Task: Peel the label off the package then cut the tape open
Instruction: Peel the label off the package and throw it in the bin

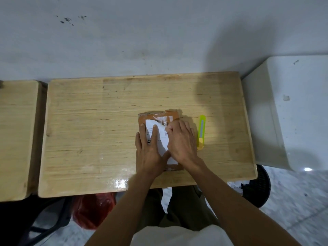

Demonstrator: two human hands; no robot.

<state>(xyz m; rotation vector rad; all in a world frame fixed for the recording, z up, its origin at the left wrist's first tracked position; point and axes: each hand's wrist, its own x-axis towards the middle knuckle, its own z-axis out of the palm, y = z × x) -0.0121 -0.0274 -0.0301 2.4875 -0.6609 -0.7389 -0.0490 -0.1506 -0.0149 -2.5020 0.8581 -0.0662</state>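
Observation:
A small brown cardboard package (142, 119) lies flat on the wooden table (88, 130), wrapped in clear tape. A white printed label (162, 139) covers most of its top; the label's upper right part is torn and lifted. My left hand (150, 150) lies flat on the package's left side with fingers spread. My right hand (182, 141) covers the right side, its fingertips pinched on the label's lifted edge. A yellow-green utility knife (201, 132) lies on the table just right of the package, untouched.
A second wooden table (17, 139) stands to the left. A white box-like object (287, 112) stands at the right. A red plastic bag (92, 210) and a black bin (260, 189) sit on the floor below. A white wall runs behind.

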